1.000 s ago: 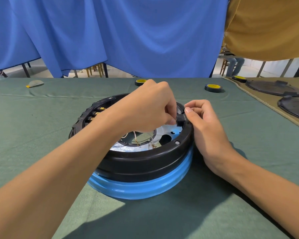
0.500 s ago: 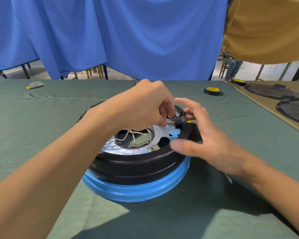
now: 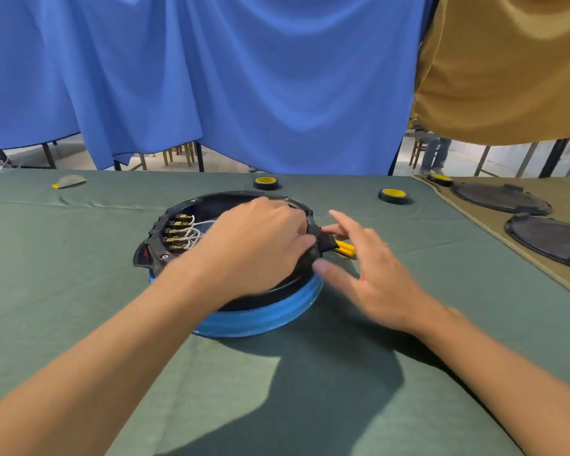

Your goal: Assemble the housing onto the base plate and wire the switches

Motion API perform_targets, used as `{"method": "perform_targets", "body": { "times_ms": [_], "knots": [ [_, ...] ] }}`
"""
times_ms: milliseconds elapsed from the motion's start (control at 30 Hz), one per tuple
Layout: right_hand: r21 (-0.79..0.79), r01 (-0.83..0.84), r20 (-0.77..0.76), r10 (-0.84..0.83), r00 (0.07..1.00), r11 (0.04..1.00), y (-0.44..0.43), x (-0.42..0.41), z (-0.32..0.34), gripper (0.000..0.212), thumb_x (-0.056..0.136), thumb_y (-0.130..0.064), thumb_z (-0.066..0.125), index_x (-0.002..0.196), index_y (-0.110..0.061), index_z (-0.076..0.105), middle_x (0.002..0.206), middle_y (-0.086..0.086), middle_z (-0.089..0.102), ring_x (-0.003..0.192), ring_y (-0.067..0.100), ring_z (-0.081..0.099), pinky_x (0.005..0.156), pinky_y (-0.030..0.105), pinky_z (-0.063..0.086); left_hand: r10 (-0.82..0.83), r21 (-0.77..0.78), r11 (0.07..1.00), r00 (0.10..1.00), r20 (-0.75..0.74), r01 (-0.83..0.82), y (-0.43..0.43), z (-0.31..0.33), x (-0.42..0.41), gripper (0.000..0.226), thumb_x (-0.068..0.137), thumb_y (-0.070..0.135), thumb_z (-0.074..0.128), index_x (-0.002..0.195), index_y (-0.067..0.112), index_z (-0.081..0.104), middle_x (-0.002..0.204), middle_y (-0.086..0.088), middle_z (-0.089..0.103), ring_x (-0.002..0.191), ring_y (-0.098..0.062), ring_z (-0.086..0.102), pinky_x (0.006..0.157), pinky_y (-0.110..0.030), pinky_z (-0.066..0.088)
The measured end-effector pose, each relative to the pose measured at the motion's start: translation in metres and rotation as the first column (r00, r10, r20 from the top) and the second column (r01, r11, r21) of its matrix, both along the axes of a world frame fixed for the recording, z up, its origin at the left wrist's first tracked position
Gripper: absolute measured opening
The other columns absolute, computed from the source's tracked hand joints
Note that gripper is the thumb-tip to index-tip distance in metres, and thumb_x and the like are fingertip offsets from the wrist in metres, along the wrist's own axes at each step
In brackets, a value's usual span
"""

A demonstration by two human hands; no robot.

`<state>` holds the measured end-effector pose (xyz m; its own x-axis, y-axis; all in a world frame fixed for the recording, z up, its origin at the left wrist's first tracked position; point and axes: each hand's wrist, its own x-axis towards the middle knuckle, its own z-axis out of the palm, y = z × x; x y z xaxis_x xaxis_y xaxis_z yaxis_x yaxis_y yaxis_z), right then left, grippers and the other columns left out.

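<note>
The round black housing (image 3: 158,255) sits on a blue base ring (image 3: 260,319) on the green cloth. Inside its left wall is a row of brass switch terminals (image 3: 178,232) with white wires (image 3: 195,233) looping off them. My left hand (image 3: 254,245) lies across the housing, with its fingers curled over the right rim at a black tab (image 3: 323,241). Just right of the housing, my right hand (image 3: 372,271) is open with spread fingers, and its index finger reaches toward that tab. A yellow piece (image 3: 344,249) pokes out beside the tab. The housing's middle is hidden by my left hand.
Yellow-cored tape rolls (image 3: 265,182) (image 3: 392,195) (image 3: 440,178) lie behind. Two black round lids (image 3: 500,197) (image 3: 550,241) rest on a tan cloth at right. A small grey and yellow scrap (image 3: 68,181) is far left. Blue curtain hangs behind the table.
The housing has turned, so the terminal row now shows at the left. My right hand let go of the rim and opened. My left hand moved onto the right rim.
</note>
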<state>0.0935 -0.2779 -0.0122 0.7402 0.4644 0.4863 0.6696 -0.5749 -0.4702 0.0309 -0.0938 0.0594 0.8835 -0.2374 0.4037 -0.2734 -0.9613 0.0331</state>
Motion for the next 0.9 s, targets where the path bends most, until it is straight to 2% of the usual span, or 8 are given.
{"method": "perform_targets", "body": {
  "times_ms": [100,167,233,333,433,533,633,900],
  "knots": [
    [0.036,0.151,0.054,-0.153,0.987,0.988,-0.017,0.02,-0.002,0.044,0.097,-0.037,0.051,0.138,-0.022,0.049,0.135,-0.005,0.054,0.126,0.015,0.042,0.107,0.022,0.025,0.02,0.128,0.991,0.978,0.206,-0.047,-0.01,-0.03,-0.02,0.045,0.094,0.057,0.041,0.11,0.019,0.06,0.099,0.001,0.064,0.098,-0.026,0.059,0.079,-0.037,0.045],
    [-0.189,0.189,0.047,-0.183,0.982,0.964,-0.021,0.029,-0.006,0.039,0.098,-0.037,0.048,0.136,-0.026,0.052,0.144,-0.001,0.047,0.134,0.02,0.036,0.113,0.03,0.025,0.048,0.292,0.948,0.966,0.254,-0.124,-0.011,-0.048,-0.026,0.054,0.089,0.052,0.053,0.121,0.009,0.063,0.09,-0.003,0.067,0.086,-0.028,0.063,0.071,-0.036,0.048],
    [-0.364,0.173,-0.009,-0.189,0.982,0.915,-0.018,0.033,-0.011,0.035,0.098,-0.041,0.046,0.129,-0.03,0.058,0.145,-0.002,0.046,0.135,0.023,0.036,0.11,0.041,0.032,-0.004,0.336,0.931,0.917,0.399,-0.143,-0.007,-0.06,-0.022,0.054,0.087,0.044,0.061,0.12,0.001,0.066,0.085,-0.007,0.068,0.078,-0.029,0.064,0.065,-0.036,0.051],
    [-0.353,0.221,0.045,-0.22,0.975,0.909,-0.01,0.035,-0.007,0.023,0.094,-0.04,0.053,0.098,-0.022,0.067,0.106,0.0,0.064,0.106,0.026,0.054,0.088,0.038,0.044,-0.066,0.359,0.919,0.832,0.551,-0.165,-0.003,-0.067,-0.013,0.051,0.089,0.042,0.057,0.116,0.0,0.068,0.082,-0.008,0.066,0.075,-0.028,0.063,0.061,-0.036,0.05],
    [-0.277,0.312,0.092,-0.298,0.95,0.909,-0.005,0.029,-0.001,0.016,0.088,-0.034,0.061,0.081,-0.019,0.062,0.087,0.004,0.059,0.092,0.028,0.054,0.076,0.035,0.04,-0.066,0.354,0.918,0.809,0.585,-0.181,-0.001,-0.068,-0.004,0.05,0.089,0.042,0.056,0.114,0.0,0.068,0.078,-0.007,0.064,0.073,-0.027,0.061,0.057,-0.035,0.048],
    [-0.277,0.336,0.068,-0.331,0.941,0.9,-0.005,0.015,-0.002,0.024,0.086,-0.029,0.054,0.071,-0.023,0.036,0.077,-0.002,0.05,0.08,0.031,0.052,0.064,0.035,0.037,-0.051,0.349,0.917,0.808,0.587,-0.195,0.002,-0.065,0.005,0.05,0.088,0.043,0.057,0.112,0.001,0.069,0.076,-0.007,0.064,0.072,-0.026,0.062,0.056,-0.034,0.046],
    [-0.332,0.379,0.063,-0.381,0.922,0.864,-0.002,0.004,-0.003,0.025,0.084,-0.03,0.046,0.069,-0.021,0.028,0.076,-0.001,0.045,0.073,0.031,0.045,0.062,0.035,0.037,-0.046,0.342,0.919,0.806,0.59,-0.198,0.005,-0.064,0.012,0.05,0.088,0.044,0.057,0.112,0.002,0.07,0.077,-0.007,0.066,0.073,-0.026,0.063,0.056,-0.034,0.047],
    [-0.334,0.423,-0.009,-0.451,0.892,0.843,0.016,-0.004,-0.002,0.018,0.086,-0.031,0.044,0.079,-0.017,0.035,0.095,0.015,0.06,0.092,0.039,0.057,0.067,0.037,0.033,0.026,0.265,0.936,0.798,0.603,-0.23,0.008,-0.069,0.011,0.047,0.091,0.048,0.054,0.11,0.007,0.068,0.09,-0.007,0.068,0.081,-0.029,0.063,0.069,-0.039,0.047]
  ]
}}
